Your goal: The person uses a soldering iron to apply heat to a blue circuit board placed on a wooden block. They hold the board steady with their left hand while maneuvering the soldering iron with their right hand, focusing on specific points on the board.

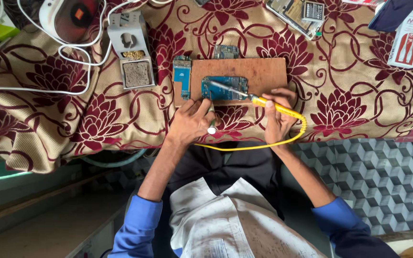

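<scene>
Two hands work. Right hand (277,113) grips yellow-handled soldering iron (253,98), tip up-left of fingers on blue rectangular circuit board (224,88). Left hand (190,122), fingers curled, pinches small white object (211,130) just below the board.

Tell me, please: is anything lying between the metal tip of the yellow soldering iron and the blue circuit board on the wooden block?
Nothing visible does. The right hand holds the yellow soldering iron, whose tip already reaches over the blue circuit board on the brown wooden block. The left hand rests at the block's near edge, beside the board.
</scene>
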